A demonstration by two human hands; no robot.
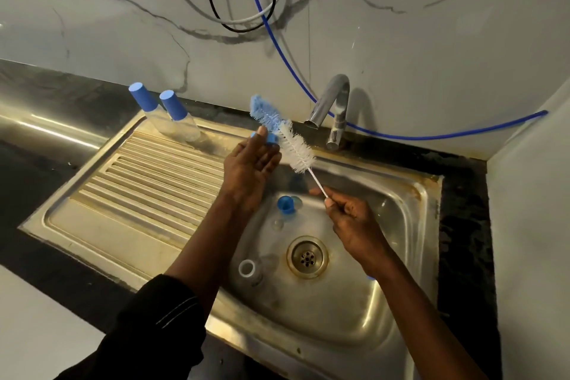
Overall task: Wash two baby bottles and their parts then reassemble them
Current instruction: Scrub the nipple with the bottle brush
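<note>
Right grip (pixel 351 221) pinches brush (pixel 296 149), left grip (pixel 249 167) ring (pixel 271 138)

Drain (pixel 307 257) sat in basin (pixel 385 256). Ring (pixel 246 268) just left of it; cap (pixel 286 204) behind-left; tap (pixel 334 102) behind; two bottles (pixel 180 120) farther behind-left, on drainboard (pixel 148 182).

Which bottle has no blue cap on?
The clear bottle lying in the sink, left of the drain: its white-rimmed mouth is open. The two bottles on the drainboard both wear blue caps.
</note>
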